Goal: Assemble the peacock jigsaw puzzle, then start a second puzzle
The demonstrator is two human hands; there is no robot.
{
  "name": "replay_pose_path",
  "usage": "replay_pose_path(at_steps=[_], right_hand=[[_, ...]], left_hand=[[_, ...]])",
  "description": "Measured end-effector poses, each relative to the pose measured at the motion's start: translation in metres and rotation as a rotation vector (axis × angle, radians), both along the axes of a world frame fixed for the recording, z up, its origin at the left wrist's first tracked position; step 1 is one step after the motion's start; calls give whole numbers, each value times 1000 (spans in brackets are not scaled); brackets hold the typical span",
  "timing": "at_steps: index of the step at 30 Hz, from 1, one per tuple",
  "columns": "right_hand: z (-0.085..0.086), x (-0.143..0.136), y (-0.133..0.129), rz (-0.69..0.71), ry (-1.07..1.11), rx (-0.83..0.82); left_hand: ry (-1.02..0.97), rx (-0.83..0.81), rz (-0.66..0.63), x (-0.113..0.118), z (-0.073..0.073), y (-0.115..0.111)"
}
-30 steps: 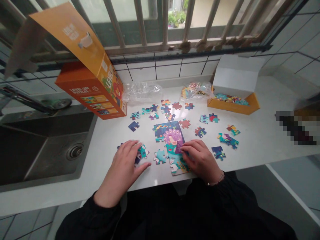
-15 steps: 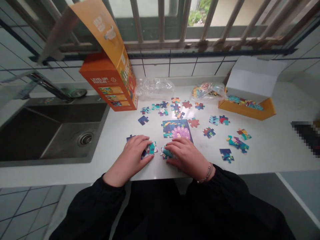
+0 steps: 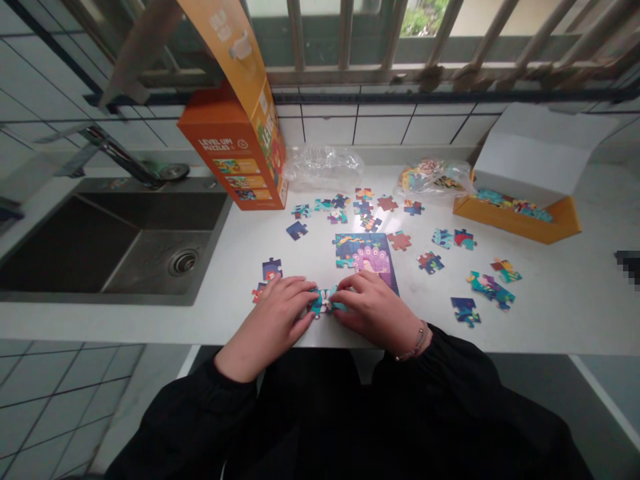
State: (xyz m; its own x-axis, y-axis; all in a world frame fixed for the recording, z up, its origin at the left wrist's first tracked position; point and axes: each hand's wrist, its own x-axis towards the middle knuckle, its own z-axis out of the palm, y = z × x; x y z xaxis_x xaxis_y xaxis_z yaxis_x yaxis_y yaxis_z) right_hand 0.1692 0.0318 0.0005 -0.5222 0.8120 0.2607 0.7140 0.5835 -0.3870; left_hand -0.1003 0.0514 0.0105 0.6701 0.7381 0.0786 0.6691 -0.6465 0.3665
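Box (image 3: 215,127) reads "LEVEL UP! PUZZLES"; left hand (image 3: 280,310), right hand (image 3: 377,310) half-open, touching teal pieces (image 3: 325,301).

Sink (image 3: 165,267) left of the tall box (image 3: 225,147), open box (image 3: 520,217) far right, loose pieces (image 3: 370,223) between, bag (image 3: 325,167) behind.

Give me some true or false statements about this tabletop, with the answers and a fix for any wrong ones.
1. The tall orange cardboard box stands beside the grey metal sink. True.
2. The low yellow cardboard box is closed. False: its white-lined lid is up and colourful pieces lie inside.
3. The person's left hand and right hand both touch small teal jigsaw pieces. True.
4. The flat purple peacock jigsaw section lies left of the left hand. False: it lies just beyond the right hand.
5. A thin bracelet is on the right wrist. True.
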Motion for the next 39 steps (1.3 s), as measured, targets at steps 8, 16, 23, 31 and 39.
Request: replay_pose_path(at_steps=[8, 16, 23, 31, 39], right_hand=[[4, -3, -2, -19, -109, 41], [15, -5, -6, -22, -192, 18], [18, -7, -8, -30, -246, 14], [12, 0, -9, -9, -149, -6], [10, 54, -16, -233, 109, 91]], left_hand=[[21, 11, -2, 1, -1, -4], [6, 23, -32, 4, 0, -7], [24, 26, -41, 6, 1, -9], [80, 47, -26, 13, 5, -14], [63, 41, 4, 20, 6, -14]])
